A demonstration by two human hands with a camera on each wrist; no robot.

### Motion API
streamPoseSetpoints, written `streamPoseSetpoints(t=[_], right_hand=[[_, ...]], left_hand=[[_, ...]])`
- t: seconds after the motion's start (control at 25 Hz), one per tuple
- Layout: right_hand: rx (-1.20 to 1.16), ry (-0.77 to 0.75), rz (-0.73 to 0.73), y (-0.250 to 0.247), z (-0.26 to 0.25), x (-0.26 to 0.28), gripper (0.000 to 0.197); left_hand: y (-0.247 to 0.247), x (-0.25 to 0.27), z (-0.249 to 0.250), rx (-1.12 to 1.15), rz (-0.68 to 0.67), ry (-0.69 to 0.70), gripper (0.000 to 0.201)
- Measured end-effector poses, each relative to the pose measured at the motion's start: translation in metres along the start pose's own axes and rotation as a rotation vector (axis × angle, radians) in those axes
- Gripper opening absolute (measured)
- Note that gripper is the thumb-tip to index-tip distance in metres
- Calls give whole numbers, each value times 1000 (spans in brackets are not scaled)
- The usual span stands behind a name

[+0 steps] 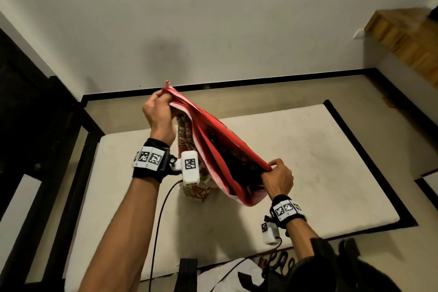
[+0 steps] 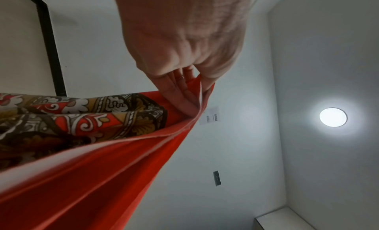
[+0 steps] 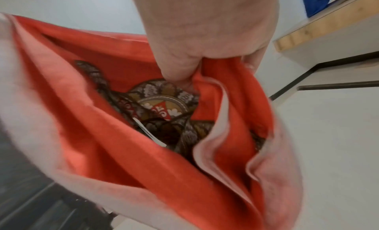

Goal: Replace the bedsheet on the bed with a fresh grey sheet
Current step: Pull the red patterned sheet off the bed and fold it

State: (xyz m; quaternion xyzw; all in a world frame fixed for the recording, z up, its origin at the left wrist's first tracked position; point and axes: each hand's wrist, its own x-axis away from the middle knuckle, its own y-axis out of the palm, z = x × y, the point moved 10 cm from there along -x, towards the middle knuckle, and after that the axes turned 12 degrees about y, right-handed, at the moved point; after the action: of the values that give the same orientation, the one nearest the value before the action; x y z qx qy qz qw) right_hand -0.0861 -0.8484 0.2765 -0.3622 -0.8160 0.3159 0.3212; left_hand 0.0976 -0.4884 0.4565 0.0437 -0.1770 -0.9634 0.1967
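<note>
A red bedsheet [image 1: 220, 147] with a brown, white and gold pattern hangs folded in the air over the bare white mattress [image 1: 320, 161]. My left hand [image 1: 157, 108] is raised and pinches one red corner of the sheet [image 2: 123, 176]; its fingers [image 2: 180, 91] press the hem. Lower and to the right, my right hand [image 1: 277, 178] grips the other end, its fingers curled into the red folds [image 3: 115, 120]. The sheet sags between the hands, and its lower bunch touches the mattress. No grey sheet is in view.
The black bed frame [image 1: 369, 161] edges the mattress, with a dark headboard [image 1: 35, 137] at left. A wooden shelf [image 1: 407, 40] juts from the right wall. Cables and dark straps [image 1: 275, 265] hang near my body. A ceiling lamp [image 2: 333, 117] glows overhead.
</note>
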Motion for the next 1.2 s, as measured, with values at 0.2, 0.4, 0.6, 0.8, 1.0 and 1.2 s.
streamPoseSetpoints(t=[0.2, 0.4, 0.6, 0.8, 1.0, 1.2], right_hand=[[-66, 197, 45, -21, 17, -37, 22], [-345, 427, 28, -1, 27, -56, 27], [-716, 513, -83, 37, 22, -58, 29], [-423, 274, -174, 44, 18, -66, 10], [7, 353, -136, 45, 62, -51, 37], [-713, 701, -410, 70, 70, -21, 27]], left_hand=[[-32, -15, 9, 78, 162, -18, 21], [-21, -10, 32, 78, 76, 42, 22], [-34, -12, 30, 45, 73, 32, 22], [-54, -21, 43, 72, 149, 52, 19], [-34, -19, 56, 81, 90, 102, 18], [-31, -18, 50, 67, 111, 96, 17]])
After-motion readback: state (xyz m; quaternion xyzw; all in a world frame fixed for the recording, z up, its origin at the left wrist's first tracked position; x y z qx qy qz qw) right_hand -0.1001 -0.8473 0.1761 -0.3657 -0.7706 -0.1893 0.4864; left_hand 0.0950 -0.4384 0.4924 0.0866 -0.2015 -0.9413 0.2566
